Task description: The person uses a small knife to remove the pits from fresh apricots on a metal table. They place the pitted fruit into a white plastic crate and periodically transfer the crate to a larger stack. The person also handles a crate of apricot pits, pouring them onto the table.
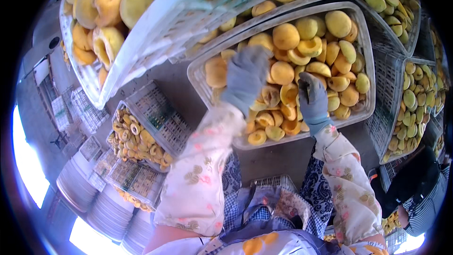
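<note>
In front of me a white plastic crate (369, 52) holds many yellow peach halves (283, 73), several with their hollow side up. My left hand (247, 78), in a grey glove, is over the crate's left part, against the fruit; motion smears its fingers, and what they hold is hidden. My right hand (313, 100), in a grey glove with darker fingertips, hovers at the crate's near middle. Its fingers are curled together; whatever they hold, if anything, I cannot make out. Floral sleeves cover both forearms.
A tall white crate (188, 23) of peach halves rises at the upper left, close to my left hand. More crates (384, 94) of fruit line the right side. A tipped crate (155, 118) lies lower left by spilled halves. Another person (427, 203) works at the far right.
</note>
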`<state>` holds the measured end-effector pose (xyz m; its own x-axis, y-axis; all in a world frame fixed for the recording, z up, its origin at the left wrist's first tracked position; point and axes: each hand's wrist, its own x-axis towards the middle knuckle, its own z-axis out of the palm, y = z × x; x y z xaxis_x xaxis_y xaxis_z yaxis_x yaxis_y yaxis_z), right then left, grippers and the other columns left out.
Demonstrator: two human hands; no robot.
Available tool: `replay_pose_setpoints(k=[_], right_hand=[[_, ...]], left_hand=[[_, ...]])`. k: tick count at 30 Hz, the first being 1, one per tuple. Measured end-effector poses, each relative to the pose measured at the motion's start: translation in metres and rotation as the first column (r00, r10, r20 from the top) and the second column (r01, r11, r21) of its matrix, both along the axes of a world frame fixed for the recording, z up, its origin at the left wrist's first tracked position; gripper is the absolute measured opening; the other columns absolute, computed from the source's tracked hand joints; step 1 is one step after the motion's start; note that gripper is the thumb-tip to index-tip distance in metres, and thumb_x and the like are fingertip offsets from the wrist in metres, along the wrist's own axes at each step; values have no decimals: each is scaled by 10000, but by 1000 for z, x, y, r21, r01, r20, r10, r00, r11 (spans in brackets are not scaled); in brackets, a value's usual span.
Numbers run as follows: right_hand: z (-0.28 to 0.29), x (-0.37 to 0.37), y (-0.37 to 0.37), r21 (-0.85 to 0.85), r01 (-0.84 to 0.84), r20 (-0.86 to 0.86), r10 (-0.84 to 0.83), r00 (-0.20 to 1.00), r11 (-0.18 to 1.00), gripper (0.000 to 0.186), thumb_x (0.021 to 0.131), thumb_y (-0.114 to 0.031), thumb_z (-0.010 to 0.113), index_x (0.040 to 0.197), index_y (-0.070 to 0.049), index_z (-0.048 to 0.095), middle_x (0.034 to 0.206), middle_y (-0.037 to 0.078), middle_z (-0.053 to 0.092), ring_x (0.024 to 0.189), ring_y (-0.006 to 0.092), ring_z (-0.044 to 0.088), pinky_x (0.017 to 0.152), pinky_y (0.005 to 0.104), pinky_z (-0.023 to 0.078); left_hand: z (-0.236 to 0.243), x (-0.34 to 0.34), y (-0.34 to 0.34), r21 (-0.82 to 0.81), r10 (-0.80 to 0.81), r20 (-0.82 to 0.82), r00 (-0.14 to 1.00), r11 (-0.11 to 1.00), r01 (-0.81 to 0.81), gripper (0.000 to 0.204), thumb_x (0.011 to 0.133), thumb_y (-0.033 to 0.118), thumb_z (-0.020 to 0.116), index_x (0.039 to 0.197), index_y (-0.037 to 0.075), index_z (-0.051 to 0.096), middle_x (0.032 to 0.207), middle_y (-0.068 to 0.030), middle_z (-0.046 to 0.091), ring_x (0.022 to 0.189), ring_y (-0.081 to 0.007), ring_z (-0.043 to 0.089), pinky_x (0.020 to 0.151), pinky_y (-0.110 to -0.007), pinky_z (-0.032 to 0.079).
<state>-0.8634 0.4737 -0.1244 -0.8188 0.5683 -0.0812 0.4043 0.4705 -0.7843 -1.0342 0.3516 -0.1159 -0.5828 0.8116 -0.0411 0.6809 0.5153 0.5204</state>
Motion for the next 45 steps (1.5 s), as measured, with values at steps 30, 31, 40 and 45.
replay_pose_setpoints(k=[30,31,40,45], right_hand=[[-19,-92,-115,420,-466,303,363,881,779,264,760,-176,574,1019,-224,600,1039,-49,589,953,211,524,852,398,382],[-21,-90,-115,428,-480,308,376,874,766,269,758,-178,572,1022,-223,598,1038,-51,588,958,213,523,862,401,375],[-24,-96,-112,429,-501,359,367,858,751,274,805,-143,483,1050,-206,590,1077,-25,583,985,234,527,886,411,363],[17,-67,-116,292,-427,258,359,897,856,274,799,-144,568,1068,-192,581,1078,46,575,999,289,510,870,416,401]], left_hand=[[-15,-28,-166,-349,157,-181,971,913,-213,679,768,330,609,1381,238,330,1450,-144,222,1295,-410,255,1034,-506,259],[0,-20,-163,-291,211,-167,963,923,-253,636,767,328,606,1349,212,378,1442,-144,242,1302,-388,258,1038,-505,249],[-31,43,-155,-155,-251,-88,964,959,236,468,794,256,525,1245,133,499,1374,-82,374,1250,-312,358,1042,-463,260],[-6,51,-164,-100,-192,-57,980,977,186,397,789,226,556,1180,165,539,1301,-72,435,1196,-283,416,984,-459,331]])
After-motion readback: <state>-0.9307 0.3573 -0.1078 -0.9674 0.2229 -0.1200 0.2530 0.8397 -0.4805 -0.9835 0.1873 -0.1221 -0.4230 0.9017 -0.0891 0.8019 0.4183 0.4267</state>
